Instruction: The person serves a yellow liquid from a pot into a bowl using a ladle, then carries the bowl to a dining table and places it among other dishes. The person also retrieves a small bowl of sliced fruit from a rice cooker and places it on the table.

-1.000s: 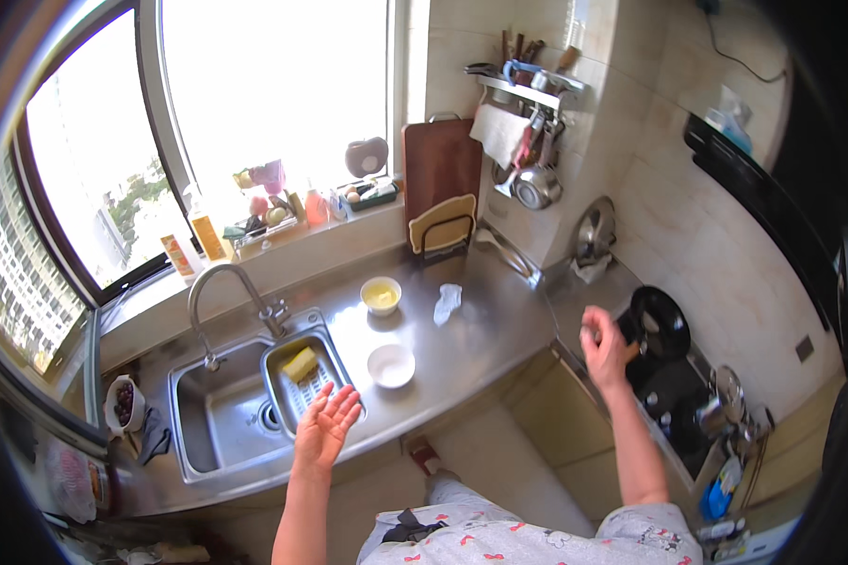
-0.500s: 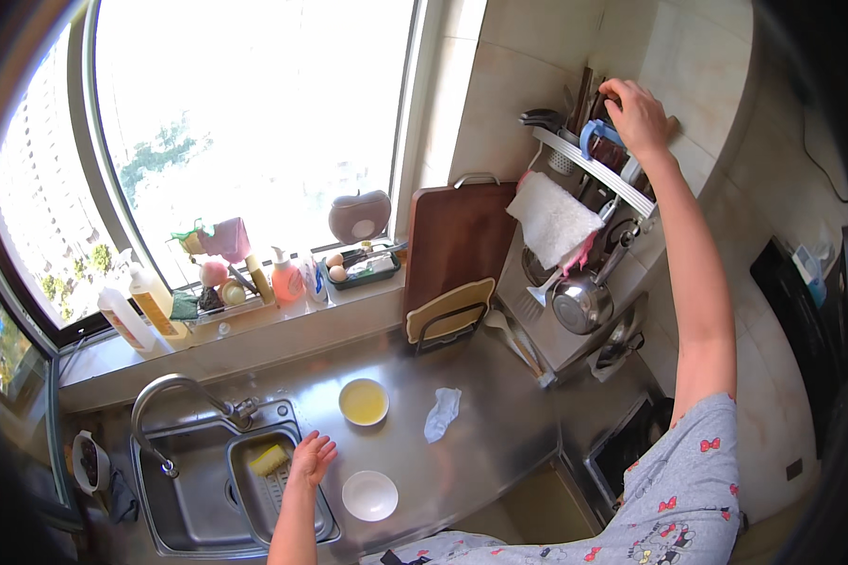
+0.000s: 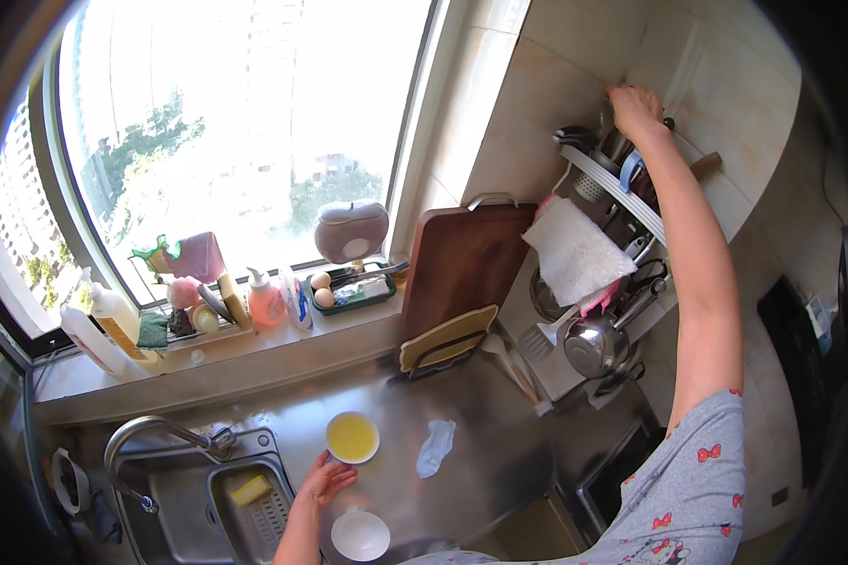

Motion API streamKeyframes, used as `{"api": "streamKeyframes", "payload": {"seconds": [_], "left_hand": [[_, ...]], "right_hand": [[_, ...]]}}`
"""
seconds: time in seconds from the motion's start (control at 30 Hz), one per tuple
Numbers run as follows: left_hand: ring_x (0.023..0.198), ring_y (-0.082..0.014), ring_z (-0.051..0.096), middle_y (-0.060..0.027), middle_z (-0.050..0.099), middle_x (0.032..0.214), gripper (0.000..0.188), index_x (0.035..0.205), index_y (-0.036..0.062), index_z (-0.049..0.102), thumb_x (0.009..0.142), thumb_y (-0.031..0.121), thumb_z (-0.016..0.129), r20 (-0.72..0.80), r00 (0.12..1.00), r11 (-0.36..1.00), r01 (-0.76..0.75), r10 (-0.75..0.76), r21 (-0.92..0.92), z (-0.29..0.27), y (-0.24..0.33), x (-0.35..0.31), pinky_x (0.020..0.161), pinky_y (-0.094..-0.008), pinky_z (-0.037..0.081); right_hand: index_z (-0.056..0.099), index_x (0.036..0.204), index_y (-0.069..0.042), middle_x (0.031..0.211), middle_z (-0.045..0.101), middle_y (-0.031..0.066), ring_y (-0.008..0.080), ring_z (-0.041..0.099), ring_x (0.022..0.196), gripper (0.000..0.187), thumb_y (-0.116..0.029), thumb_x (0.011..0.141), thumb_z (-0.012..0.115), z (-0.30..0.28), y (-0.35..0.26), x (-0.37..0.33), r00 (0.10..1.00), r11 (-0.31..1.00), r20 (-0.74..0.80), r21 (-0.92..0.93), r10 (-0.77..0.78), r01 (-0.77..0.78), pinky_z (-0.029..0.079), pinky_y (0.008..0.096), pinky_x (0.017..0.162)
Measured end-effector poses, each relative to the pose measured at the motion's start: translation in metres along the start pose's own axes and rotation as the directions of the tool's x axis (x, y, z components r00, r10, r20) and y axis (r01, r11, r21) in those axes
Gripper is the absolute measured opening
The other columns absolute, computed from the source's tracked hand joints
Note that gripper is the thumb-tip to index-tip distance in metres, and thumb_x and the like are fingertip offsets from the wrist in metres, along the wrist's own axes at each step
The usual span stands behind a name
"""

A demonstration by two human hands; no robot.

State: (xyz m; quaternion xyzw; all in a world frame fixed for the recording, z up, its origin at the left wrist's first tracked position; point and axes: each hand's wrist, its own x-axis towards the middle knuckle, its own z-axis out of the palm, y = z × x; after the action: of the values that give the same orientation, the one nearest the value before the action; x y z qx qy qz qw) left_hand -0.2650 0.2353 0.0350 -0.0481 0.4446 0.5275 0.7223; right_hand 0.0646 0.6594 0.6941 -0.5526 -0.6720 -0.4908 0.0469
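Sunlit window (image 3: 245,141) behind it, a steel counter (image 3: 495,428) carries, past the right rim of its sink (image 3: 170,499), a white bowl (image 3: 359,461) of yellow liquid (image 3: 352,436). Above the counter's far right corner, the right hand (image 3: 637,111) bends over a rack's (image 3: 617,196) utensils (image 3: 615,146), fingertips hidden, so whether it grasps one I cannot tell. Loosely spread, the left hand (image 3: 327,482) reaches the bowl's near side, contact hard to make out.

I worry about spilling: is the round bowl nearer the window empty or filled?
At least partly filled: yellow liquid spreads inside the bowl; I cannot tell how deep.
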Motion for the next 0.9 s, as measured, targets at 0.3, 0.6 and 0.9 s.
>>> {"api": "streamKeyframes", "payload": {"seconds": [0.3, 0.6, 0.9], "left_hand": [[0.109, -0.0427, 0.06, -0.0237, 0.05, 0.128, 0.07, 0.147, 0.0219, 0.017, 0.09, 0.001, 0.053, 0.006, 1.0, 0.996, 0.027, -0.027, 0.084, 0.018, 0.007, 0.022, 0.088, -0.0573, 0.055], [0.113, -0.0448, 0.058, -0.022, 0.048, 0.133, 0.06, 0.14, 0.0153, 0.025, 0.087, -0.008, 0.042, -0.067, 0.998, 1.0, -0.011, 0.011, 0.003, 0.017, 0.001, 0.052, 0.085, -0.061, 0.055], [0.118, -0.0444, 0.055, -0.0207, 0.046, 0.135, 0.064, 0.139, 0.0139, 0.029, 0.083, -0.014, 0.04, -0.036, 0.995, 0.991, -0.096, 0.093, -0.095, 0.028, 0.028, 0.009, 0.091, -0.0629, 0.051]], "right_hand": [[0.074, 0.081, -0.01, 0.096, 0.071, 0.0098, 0.0232, 0.061, 0.105, 0.017, -0.006, 0.081, 0.057, 0.005, 0.02, 0.01, 0.996, 0.994, -0.062, -0.091, 0.058, -0.064, 0.039, 0.037, 0.09], [0.073, 0.095, -0.013, 0.104, 0.069, 0.0084, 0.0234, 0.057, 0.11, 0.022, -0.007, 0.084, 0.055, -0.004, 0.016, -0.007, 0.994, 0.996, -0.07, 0.037, 0.088, -0.086, 0.038, 0.0383, 0.093], [0.062, 0.12, -0.02, 0.114, 0.067, 0.0009, 0.0204, 0.057, 0.112, 0.035, -0.013, 0.086, 0.056, -0.034, 0.017, -0.019, 0.862, 0.986, -0.487, 0.145, 0.138, -0.076, 0.039, 0.0388, 0.096]]}}
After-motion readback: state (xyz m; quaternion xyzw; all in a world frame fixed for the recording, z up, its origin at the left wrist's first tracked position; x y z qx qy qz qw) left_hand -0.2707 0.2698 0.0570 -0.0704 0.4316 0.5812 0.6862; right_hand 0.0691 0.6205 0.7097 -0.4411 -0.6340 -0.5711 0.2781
